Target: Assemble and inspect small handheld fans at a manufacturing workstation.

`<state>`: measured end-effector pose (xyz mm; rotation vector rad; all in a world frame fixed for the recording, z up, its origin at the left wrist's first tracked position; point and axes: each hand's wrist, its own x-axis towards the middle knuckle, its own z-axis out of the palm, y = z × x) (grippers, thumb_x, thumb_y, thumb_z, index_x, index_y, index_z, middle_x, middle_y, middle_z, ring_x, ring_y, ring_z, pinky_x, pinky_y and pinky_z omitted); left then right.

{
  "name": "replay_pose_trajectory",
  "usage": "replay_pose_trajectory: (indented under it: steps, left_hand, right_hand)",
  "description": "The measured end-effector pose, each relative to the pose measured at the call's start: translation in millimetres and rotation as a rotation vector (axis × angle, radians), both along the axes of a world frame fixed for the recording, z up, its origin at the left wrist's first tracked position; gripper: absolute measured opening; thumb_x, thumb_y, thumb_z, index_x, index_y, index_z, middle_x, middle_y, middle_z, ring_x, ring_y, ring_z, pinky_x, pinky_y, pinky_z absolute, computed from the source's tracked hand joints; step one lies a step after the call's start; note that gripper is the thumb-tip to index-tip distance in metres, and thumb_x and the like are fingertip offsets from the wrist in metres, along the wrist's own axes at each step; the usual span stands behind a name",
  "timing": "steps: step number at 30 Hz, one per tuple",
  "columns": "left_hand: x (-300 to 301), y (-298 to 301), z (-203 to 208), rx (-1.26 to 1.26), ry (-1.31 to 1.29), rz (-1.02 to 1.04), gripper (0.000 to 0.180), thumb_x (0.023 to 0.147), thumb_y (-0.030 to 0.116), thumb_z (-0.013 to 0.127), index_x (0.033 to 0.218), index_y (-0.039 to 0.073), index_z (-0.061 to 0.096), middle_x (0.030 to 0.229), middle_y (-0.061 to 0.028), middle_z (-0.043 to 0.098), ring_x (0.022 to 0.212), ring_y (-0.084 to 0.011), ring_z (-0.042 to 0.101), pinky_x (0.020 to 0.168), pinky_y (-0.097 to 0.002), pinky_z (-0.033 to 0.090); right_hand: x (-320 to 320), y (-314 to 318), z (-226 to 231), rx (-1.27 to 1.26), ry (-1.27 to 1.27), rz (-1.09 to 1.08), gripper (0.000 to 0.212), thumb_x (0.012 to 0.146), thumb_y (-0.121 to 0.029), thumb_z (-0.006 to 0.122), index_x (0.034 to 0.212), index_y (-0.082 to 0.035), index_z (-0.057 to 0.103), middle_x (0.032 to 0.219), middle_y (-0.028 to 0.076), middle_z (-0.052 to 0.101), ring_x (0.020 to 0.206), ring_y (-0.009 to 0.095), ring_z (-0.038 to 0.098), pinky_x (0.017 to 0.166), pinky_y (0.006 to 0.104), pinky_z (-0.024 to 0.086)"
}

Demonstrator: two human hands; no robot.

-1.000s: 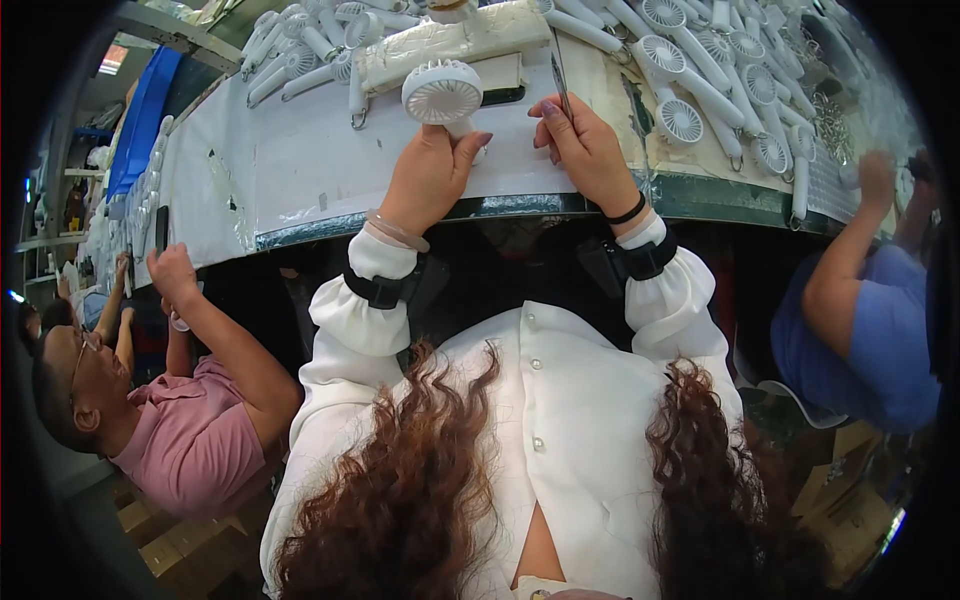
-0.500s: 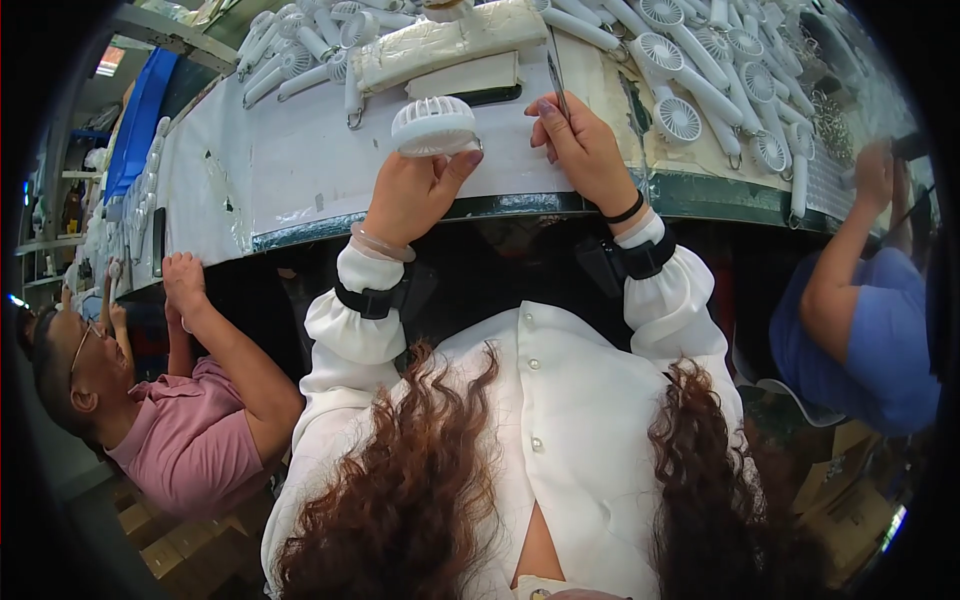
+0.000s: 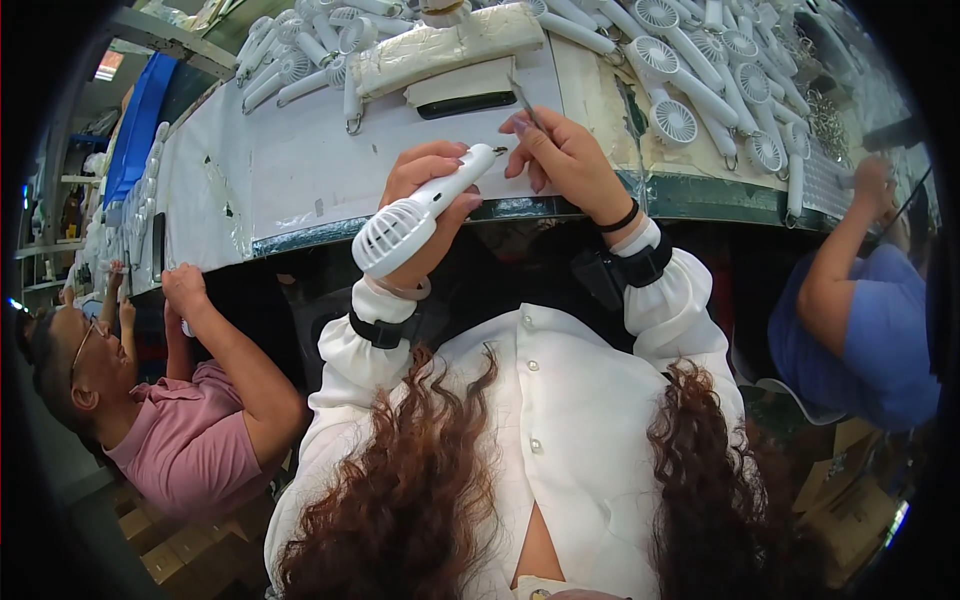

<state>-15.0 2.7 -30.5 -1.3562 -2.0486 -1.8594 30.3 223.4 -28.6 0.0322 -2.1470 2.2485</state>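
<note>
A white handheld fan [image 3: 424,213] is gripped around its handle by my left hand [image 3: 425,170], near the table's front edge. Its round slatted head points down and left toward my wrist, and the handle's end with a small metal loop [image 3: 499,151] points up and right. Just right of that loop, my right hand [image 3: 560,158] pinches a slim pointed metal tool [image 3: 523,98] resembling tweezers, tip upward. Between the right fingertips and the loop a small gap shows. Beyond both hands lies a black slot-like strip [image 3: 465,106] under a wrapped cream block [image 3: 450,52].
Many white handheld fans [image 3: 672,120] are piled along the table's far right, with another heap [image 3: 300,62] at far left. A person in pink [image 3: 190,420] sits at my left; a person in blue [image 3: 860,330] at my right. The table edge [image 3: 720,195] is dark green.
My left hand has turned the fan: its head swung down and left, and its handle now shows toward the right hand. The right hand moved slightly left, tilting the metal tool.
</note>
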Motion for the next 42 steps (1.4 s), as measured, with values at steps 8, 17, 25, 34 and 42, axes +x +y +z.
replay_pose_trajectory:
  steps: [8, 17, 25, 34, 42]
  left_hand:
    - [12.4, 1.9, 0.4, 0.133, -0.092, -0.060, 0.036, 0.086, -0.001, 0.075, 0.116, 0.006, 0.056, 0.128, -0.0165, 0.055, 0.093, -0.0222, 0.068, 0.082, -0.0312, 0.058]
    - [12.7, -8.6, 0.0, -0.181, 0.317, 0.013, 0.042, 0.085, -0.005, 0.073, 0.123, 0.006, 0.059, 0.134, -0.0169, 0.056, 0.099, -0.0243, 0.068, 0.085, -0.0314, 0.057]
    - [19.9, -24.4, -15.1, -0.181, -0.219, -0.022, 0.048, 0.090, 0.001, 0.069, 0.134, 0.005, 0.050, 0.121, -0.0166, 0.064, 0.104, -0.0243, 0.067, 0.087, -0.0349, 0.055]
    - [38.4, -3.5, 9.2, -0.366, -0.293, 0.198, 0.053, 0.089, 0.015, 0.074, 0.134, 0.004, 0.048, 0.109, -0.0171, 0.066, 0.089, -0.0265, 0.068, 0.078, -0.0344, 0.055]
    - [35.0, -15.0, 22.3, -0.644, 0.056, 0.443, 0.047, 0.088, 0.014, 0.072, 0.130, 0.004, 0.055, 0.107, -0.0158, 0.066, 0.086, -0.0321, 0.068, 0.074, -0.0384, 0.054]
  right_hand:
    - [-0.7, -15.9, 7.5, -0.392, -0.157, 0.059, 0.025, 0.102, -0.022, 0.058, 0.119, -0.004, 0.065, 0.081, -0.001, 0.062, 0.060, 0.003, 0.049, 0.051, 0.0167, 0.035]
    - [-8.9, -17.2, 0.7, -0.440, -0.163, 0.054, 0.025, 0.099, -0.015, 0.057, 0.120, -0.003, 0.065, 0.078, -0.005, 0.054, 0.058, 0.001, 0.042, 0.049, 0.0169, 0.031]
    - [-7.9, -24.7, 0.1, -0.576, -0.264, 0.033, 0.028, 0.097, -0.008, 0.052, 0.121, -0.002, 0.064, 0.077, -0.006, 0.050, 0.057, 0.001, 0.038, 0.048, 0.0183, 0.030]
    - [-1.6, -39.1, 1.9, -0.408, -0.118, -0.096, 0.026, 0.103, -0.020, 0.053, 0.122, -0.004, 0.064, 0.079, -0.004, 0.053, 0.064, 0.003, 0.044, 0.052, 0.0174, 0.034]
    - [26.7, -9.1, -10.9, 0.384, 0.122, -0.143, 0.030, 0.108, -0.022, 0.044, 0.126, -0.004, 0.059, 0.078, -0.002, 0.057, 0.065, 0.003, 0.050, 0.055, 0.0180, 0.039]
